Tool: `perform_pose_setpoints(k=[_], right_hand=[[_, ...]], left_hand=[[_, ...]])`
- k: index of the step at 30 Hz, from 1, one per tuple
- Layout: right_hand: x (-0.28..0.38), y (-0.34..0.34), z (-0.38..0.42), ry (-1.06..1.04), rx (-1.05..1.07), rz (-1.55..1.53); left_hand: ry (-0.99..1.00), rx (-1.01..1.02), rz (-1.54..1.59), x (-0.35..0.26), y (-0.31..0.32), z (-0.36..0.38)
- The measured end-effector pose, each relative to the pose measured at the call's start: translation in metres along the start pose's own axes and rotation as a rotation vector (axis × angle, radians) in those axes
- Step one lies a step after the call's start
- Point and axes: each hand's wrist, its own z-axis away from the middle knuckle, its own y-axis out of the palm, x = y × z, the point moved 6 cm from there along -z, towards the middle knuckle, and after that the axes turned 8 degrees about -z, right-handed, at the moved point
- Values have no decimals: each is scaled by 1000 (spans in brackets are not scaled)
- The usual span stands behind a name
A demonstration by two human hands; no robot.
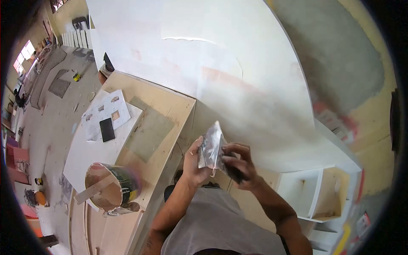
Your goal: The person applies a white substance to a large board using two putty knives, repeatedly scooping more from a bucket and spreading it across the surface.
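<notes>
In front of my body, my left hand (194, 163) is closed around the edge of a shiny, smeared silvery plate (211, 146) that looks like metal and points upward. My right hand (241, 163) is at the plate's right side, its fingers bent around a dark, flat piece (233, 173) whose kind I cannot make out. The fingertips of the right hand touch or nearly touch the plate. Beyond both hands stands a large white curved panel (255, 102), with pinkish patches and a raised ridge on its surface.
Left of me, a wooden bench (163, 91) carries paper sheets (121, 106), a black rectangle (107, 129) and an open bucket (131, 187) with a flat stick (95, 191) across it. White shelving (299, 187) stands at right. Farther left, the floor (70, 127) holds scattered items.
</notes>
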Motion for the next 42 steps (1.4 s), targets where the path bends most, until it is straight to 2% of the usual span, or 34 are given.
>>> perform_pose_setpoints(k=[1, 3, 4, 6, 7, 9, 10, 12, 13, 14, 15, 16, 17, 18, 20, 22, 23, 24, 25, 26, 28, 29, 31, 32, 34, 35, 37, 40, 42], right_hand=[[-11, 4, 8, -4, 0, 5], [-47, -1, 24, 130, -130, 210], [-51, -10, 16, 255, 17, 438], [-53, -23, 11, 265, 56, 444], [-54, -20, 15, 257, 66, 455], [-83, -38, 44, 561, -740, -417], [-60, -28, 21, 685, -864, -650], [-41, 1, -8, 878, -818, -1242], [-42, 15, -12, 987, -762, -1231], [-44, 19, -11, 1001, -755, -1222], [-41, 23, -20, 855, -484, -1144], [-33, 30, -30, 702, -218, -1058], [-42, 33, -37, 1152, -524, -1358], [-38, 27, -52, 1171, -509, -1350], [-32, 9, -81, 1124, -494, -1137], [-14, 4, -142, 916, -240, -721], [-16, 4, -176, 709, -35, -222], [-17, 12, -209, 472, 167, 257], [-16, 30, -240, 147, 330, 621], [-20, 53, -263, -202, 480, 965], [-72, 80, -288, -478, 571, 1365], [-92, 91, -300, -479, 583, 1363], [-125, 118, -311, -730, 706, 1692], [-132, 124, -317, -735, 721, 1688], [-151, 132, -322, -823, 829, 1972], [-155, 130, -321, -834, 840, 1968], [-157, 111, -322, -649, 789, 1826], [-139, 93, -305, -667, 881, 1871], [-132, 105, -305, -615, 903, 1835]], left_hand=[[-9, 52, -92, -2, 7, 3], [36, 94, -256, -12, 18, 16], [90, 130, -292, -17, 20, 22], [187, 191, -405, -30, 23, 33], [300, 154, -425, -36, 18, 32], [522, 101, -472, -52, 20, 31], [534, 106, -459, -59, 28, 31], [1032, 256, -1052, -82, 69, 51], [1036, 244, -1039, -93, 75, 51], [1204, 394, -1293, -97, 92, 59], [1360, 552, -1553, -93, 98, 67], [1360, 536, -1547, -99, 88, 69], [1305, 434, -1621, -107, 73, 65], [1247, 329, -1688, -114, 59, 63], [1206, 221, -1735, -120, 45, 74], [930, 259, -2096, -91, 14, 64], [945, 243, -2076, -88, 4, 64], [929, 196, -1906, -88, -8, 66], [900, 155, -1738, -89, -17, 68], [895, 145, -1724, -90, -21, 68], [899, 157, -1660, -96, -27, 66], [897, 152, -1650, -98, -28, 68], [883, 176, -1555, -102, -28, 72], [881, 170, -1542, -102, -33, 72], [875, 179, -1451, -100, -45, 74], [878, 172, -1440, -98, -53, 75], [755, 114, -1468, -87, -78, 74], [716, 42, -1270, -75, -116, 77], [763, 11, -1292, -74, -117, 78]])
